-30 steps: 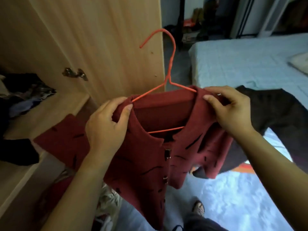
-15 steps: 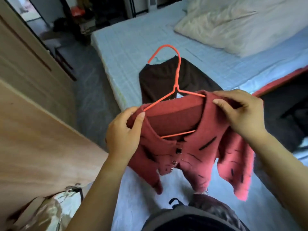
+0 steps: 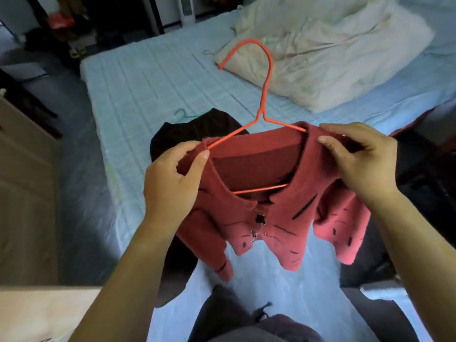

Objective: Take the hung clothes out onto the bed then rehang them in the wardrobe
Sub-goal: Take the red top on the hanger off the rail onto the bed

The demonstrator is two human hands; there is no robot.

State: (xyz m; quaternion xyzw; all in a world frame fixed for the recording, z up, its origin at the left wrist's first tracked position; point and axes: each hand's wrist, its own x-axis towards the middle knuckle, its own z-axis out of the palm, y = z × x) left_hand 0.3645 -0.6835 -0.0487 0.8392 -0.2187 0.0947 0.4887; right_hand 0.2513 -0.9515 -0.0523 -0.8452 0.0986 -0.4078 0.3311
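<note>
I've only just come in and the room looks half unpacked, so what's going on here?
A person is holding a red top on an orange hanger above the bed. The left hand grips one shoulder of the top and the right hand pinches the other. A dark garment already lies on the bed beneath it, with a crumpled cream blanket farther up. The top has not been laid down yet.

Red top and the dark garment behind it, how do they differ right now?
Left hand and right hand hold the red top up; the dark garment lies on the bed. The red top's hanger is orange; the dark garment's hook is teal. Both have hangers.
</note>
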